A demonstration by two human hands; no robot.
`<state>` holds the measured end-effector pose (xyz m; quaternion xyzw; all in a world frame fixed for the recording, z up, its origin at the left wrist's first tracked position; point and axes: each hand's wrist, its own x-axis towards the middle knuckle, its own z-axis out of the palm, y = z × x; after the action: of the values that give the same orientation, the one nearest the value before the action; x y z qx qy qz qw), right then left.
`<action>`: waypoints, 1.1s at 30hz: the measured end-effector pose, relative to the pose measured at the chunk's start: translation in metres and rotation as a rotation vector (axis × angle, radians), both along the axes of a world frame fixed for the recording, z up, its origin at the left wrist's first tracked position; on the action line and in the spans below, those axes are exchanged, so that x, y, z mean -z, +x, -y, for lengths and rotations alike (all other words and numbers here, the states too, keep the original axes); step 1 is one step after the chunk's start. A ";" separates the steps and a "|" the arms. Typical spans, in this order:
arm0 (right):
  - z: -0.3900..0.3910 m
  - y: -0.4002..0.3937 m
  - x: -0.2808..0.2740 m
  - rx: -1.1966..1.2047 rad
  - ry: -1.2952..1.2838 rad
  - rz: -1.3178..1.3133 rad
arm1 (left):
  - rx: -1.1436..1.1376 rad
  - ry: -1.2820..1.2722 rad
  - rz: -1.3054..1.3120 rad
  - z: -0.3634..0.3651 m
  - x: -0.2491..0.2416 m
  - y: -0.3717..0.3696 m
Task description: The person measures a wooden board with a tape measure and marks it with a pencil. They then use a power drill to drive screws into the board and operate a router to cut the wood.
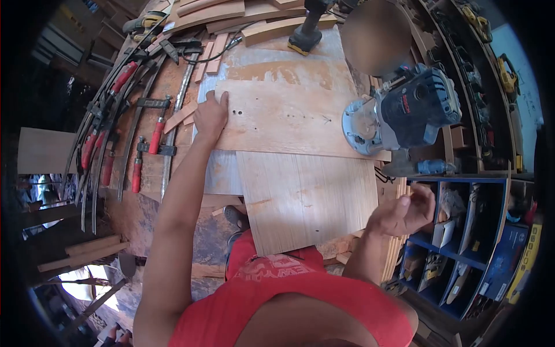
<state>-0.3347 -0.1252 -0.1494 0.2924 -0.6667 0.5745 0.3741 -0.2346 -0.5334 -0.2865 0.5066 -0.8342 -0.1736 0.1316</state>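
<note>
My left hand [211, 117] grips the left edge of a plywood board [283, 124], its thumb lying near the top corner. Small holes and pencil-like marks show on this board's face. Below it, nearer my body, a second wood panel [309, 199] with straight grain juts out over my lap. My right hand [403, 214] is raised beside that panel's right edge, fingers loosely curled and apart from the thumb, with nothing visible in it. A blue Bosch router [413, 107] stands at the right end of the board, its round base toward the board; neither hand touches it.
Bar clamps with red handles [156, 136] crowd the left side. A cordless drill [307, 32] stands at the back near wood strips [214, 11]. Another person [376, 37], blurred, is across the bench. Blue shelving [457, 248] stands at right.
</note>
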 end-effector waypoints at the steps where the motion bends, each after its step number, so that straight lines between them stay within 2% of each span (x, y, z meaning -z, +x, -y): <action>1: 0.032 0.004 0.000 -0.228 0.029 -0.007 | 0.013 0.010 -0.004 0.000 -0.001 -0.003; 3: 0.114 -0.018 0.011 -0.230 0.134 -0.017 | 0.025 0.030 -0.020 0.003 0.000 -0.004; 5: 0.205 -0.074 0.024 -0.294 0.029 0.482 | 0.027 0.042 -0.033 0.000 0.004 -0.002; 7: 0.292 -0.158 0.059 -0.172 0.104 0.558 | 0.000 0.016 -0.042 -0.001 0.001 -0.002; 9: 0.354 -0.217 0.081 0.051 0.341 0.502 | -0.001 -0.009 -0.071 -0.001 0.002 0.000; 10: 0.369 -0.222 0.074 -0.017 0.375 0.570 | 0.002 -0.015 -0.088 -0.002 0.004 0.000; 11: 0.381 -0.230 0.071 -0.115 0.365 0.614 | -0.009 -0.001 -0.107 -0.002 0.002 0.000; 12: 0.396 -0.247 0.078 -0.057 0.345 0.618 | -0.015 0.014 -0.131 -0.003 -0.001 -0.001; 14: 0.419 -0.287 0.100 0.027 0.110 0.593 | -0.005 0.010 -0.155 -0.003 0.003 0.002; 17: 0.409 -0.281 0.081 0.086 0.221 0.505 | 0.022 -0.055 -0.183 0.000 0.007 0.004; 20: 0.391 -0.240 0.039 0.074 0.302 0.298 | 0.002 -0.047 -0.212 -0.004 0.011 0.003; 24: 0.357 -0.195 -0.033 -0.313 0.367 0.066 | 0.011 -0.012 -0.163 0.000 0.000 0.007; 25: 0.339 -0.172 -0.056 -0.408 0.469 0.137 | 0.011 0.007 -0.165 -0.001 -0.001 0.007; 28: 0.289 -0.075 -0.121 -0.648 0.779 0.351 | 0.029 -0.164 -0.293 0.002 0.022 0.005; 30: 0.269 -0.027 -0.131 -0.845 0.756 0.550 | 0.035 -0.147 -0.275 0.005 0.026 0.004; 33: 0.252 0.002 -0.122 -0.878 0.969 0.797 | 0.024 -0.109 -0.238 0.006 0.023 0.005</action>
<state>-0.3325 -0.3771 -0.0278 0.4325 -0.7514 0.3758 -0.3274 -0.2297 -0.5393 -0.3091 0.4645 -0.8269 -0.1884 0.2551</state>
